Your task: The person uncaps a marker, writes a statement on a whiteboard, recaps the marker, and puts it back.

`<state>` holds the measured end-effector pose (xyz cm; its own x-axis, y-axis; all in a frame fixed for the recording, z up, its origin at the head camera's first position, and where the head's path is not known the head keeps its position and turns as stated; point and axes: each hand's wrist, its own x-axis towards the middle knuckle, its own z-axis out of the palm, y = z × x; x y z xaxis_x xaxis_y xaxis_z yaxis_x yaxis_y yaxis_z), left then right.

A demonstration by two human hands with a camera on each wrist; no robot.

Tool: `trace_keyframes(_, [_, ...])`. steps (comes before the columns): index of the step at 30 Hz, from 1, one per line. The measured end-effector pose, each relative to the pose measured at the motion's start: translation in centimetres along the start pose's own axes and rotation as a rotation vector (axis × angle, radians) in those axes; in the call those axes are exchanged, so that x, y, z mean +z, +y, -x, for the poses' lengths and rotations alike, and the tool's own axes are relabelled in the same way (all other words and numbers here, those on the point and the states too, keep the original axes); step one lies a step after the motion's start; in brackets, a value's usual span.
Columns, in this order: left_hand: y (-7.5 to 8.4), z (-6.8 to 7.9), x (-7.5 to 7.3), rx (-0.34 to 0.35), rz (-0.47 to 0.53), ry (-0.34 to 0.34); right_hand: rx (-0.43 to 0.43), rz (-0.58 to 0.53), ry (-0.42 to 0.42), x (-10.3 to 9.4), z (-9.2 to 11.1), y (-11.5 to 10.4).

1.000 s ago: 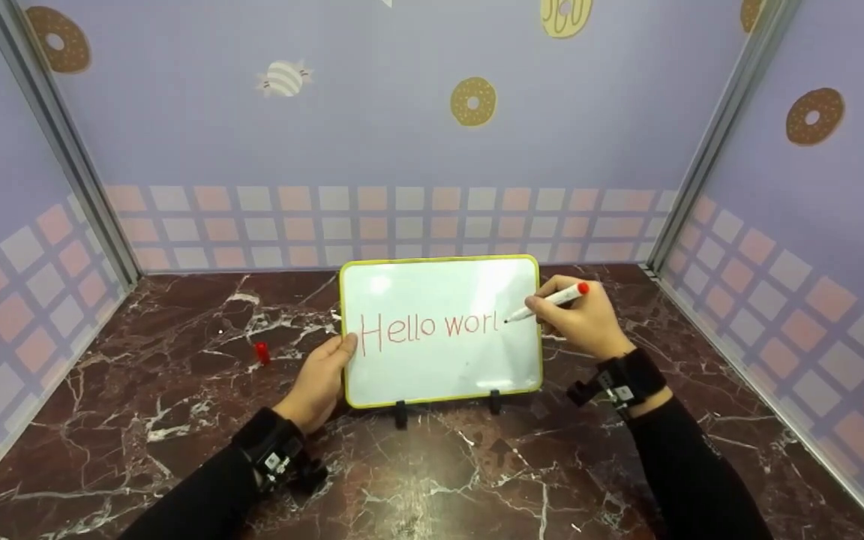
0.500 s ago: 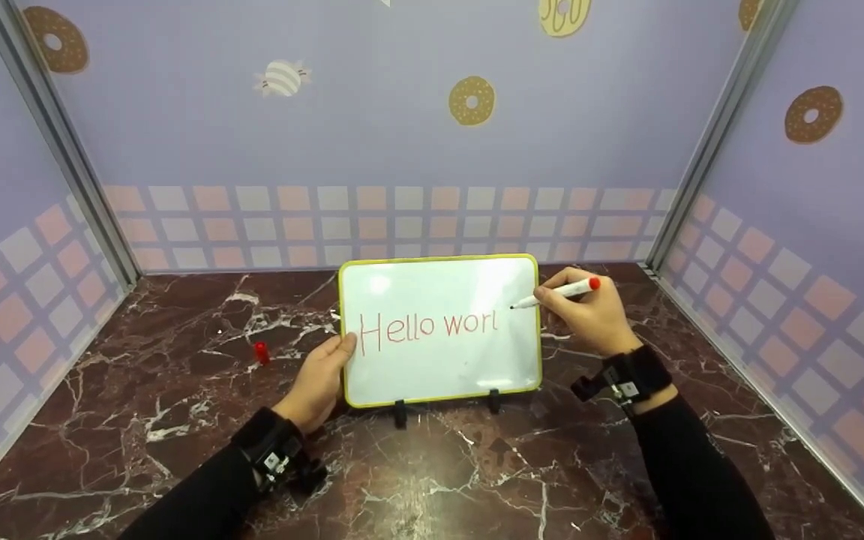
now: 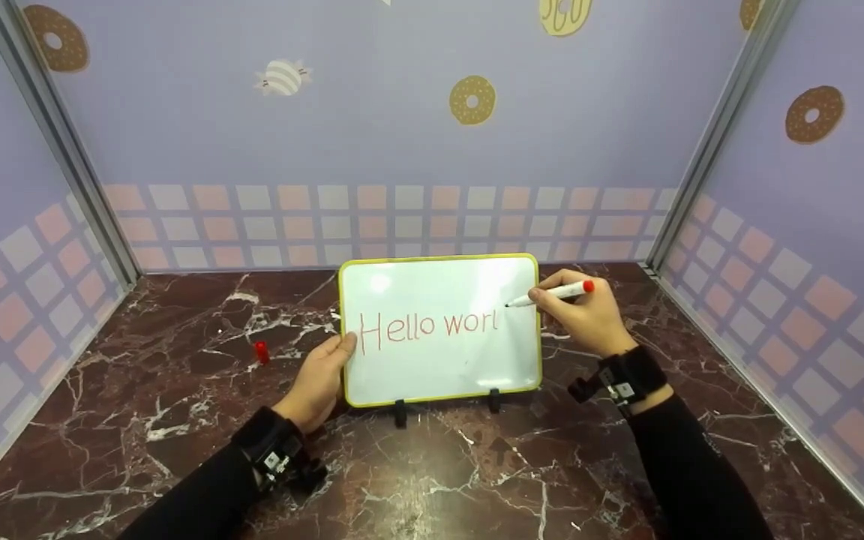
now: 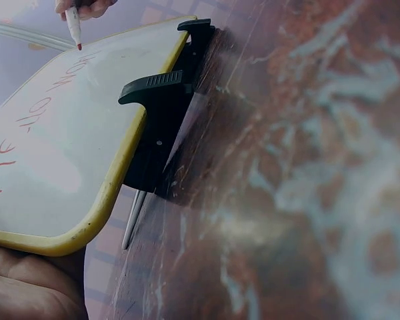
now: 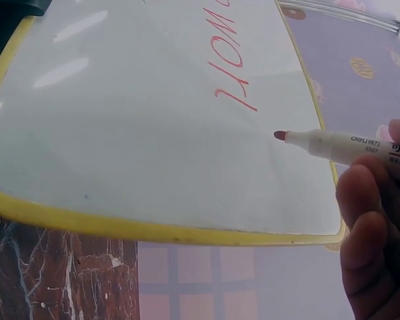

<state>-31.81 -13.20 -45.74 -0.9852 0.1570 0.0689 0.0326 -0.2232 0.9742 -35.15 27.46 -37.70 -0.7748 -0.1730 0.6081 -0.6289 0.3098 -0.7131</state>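
Note:
A small whiteboard (image 3: pixel 439 375) with a yellow frame leans upright on a black stand (image 4: pixel 157 113). Red handwriting across it reads "Hello worl". My left hand (image 3: pixel 319 382) grips the board's left edge, thumb on the front and fingers hidden behind. In my right hand (image 3: pixel 586 311) a white marker (image 3: pixel 563 292) with a red end is pinched between thumb and fingers. Its uncapped tip points at the board just right of the "l". From the right wrist view the marker tip (image 5: pixel 280 135) looks close to the surface; whether it touches, I cannot tell.
A red marker cap (image 3: pixel 262 352) stands on the dark marbled table (image 3: pixel 177 450), left of the board. Patterned lilac wall panels (image 3: pixel 387 150) with metal corner posts enclose the table at the back and both sides.
The right hand with the marker lifted up and right from beside the "l", then came slightly back left. The left hand and board have stayed in place.

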Motion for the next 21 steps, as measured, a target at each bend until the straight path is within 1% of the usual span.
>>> trace_keyframes(5, [0.01, 0.01, 0.06, 0.006, -0.002, 0.001, -0.009, -0.003, 0.004, 0.01, -0.02, 0.0])
trace_keyframes(12, [-0.06, 0.02, 0.15, 0.01, 0.005, 0.015, 0.003, -0.022, 0.004, 0.05, 0.0, -0.02])
trace_keyframes(15, [-0.02, 0.07, 0.08, 0.014, 0.001, 0.005, 0.008, -0.021, 0.004, 0.09, 0.0, -0.01])
trace_keyframes(21, [0.07, 0.08, -0.17, 0.008, -0.033, -0.042, 0.011, -0.026, -0.003, 0.16, -0.04, -0.05])
